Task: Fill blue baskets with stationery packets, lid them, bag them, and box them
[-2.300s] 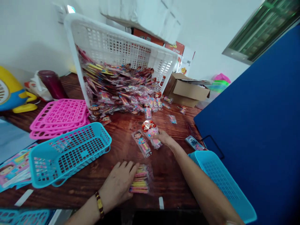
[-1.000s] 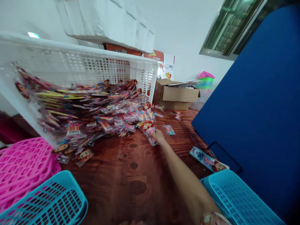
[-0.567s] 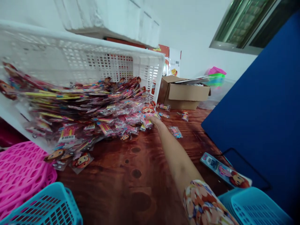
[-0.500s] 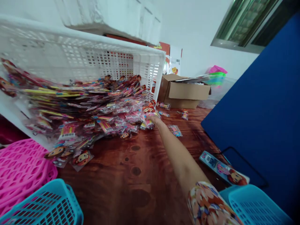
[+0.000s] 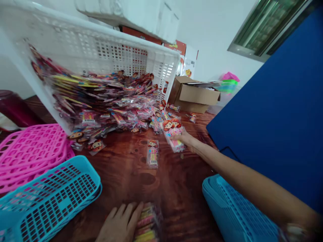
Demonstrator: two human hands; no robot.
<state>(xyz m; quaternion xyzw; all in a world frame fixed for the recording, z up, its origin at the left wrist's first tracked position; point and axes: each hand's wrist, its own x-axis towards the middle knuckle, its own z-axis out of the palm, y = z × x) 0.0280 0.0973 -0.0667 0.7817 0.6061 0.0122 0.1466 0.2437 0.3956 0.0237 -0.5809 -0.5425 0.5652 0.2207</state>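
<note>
My right hand (image 5: 184, 137) grips a small bunch of clear plastic packets (image 5: 174, 126) printed with red-haired cartoon figures. It holds them just above the wooden table, in front of the large heap of similar packets (image 5: 126, 101). At the bottom edge my left hand (image 5: 121, 222) is closed around the side of a stack of packets (image 5: 147, 223) with pink and yellow contents; its thumb side lies against them and part of the grip is out of frame. A single packet (image 5: 152, 154) lies flat on the table between the hands.
The heap spills from a white crate (image 5: 111, 40) tipped on its side. Pink baskets (image 5: 35, 144) and a blue basket (image 5: 60, 201) stand at left, stacked blue baskets (image 5: 234, 208) at right. Behind are an open cardboard box (image 5: 199, 97) and a blue panel (image 5: 267, 117).
My right hand has drawn back from the heap to the right, now with packets in it. My left hand and its stack have come into view, and a single packet now lies mid-table.
</note>
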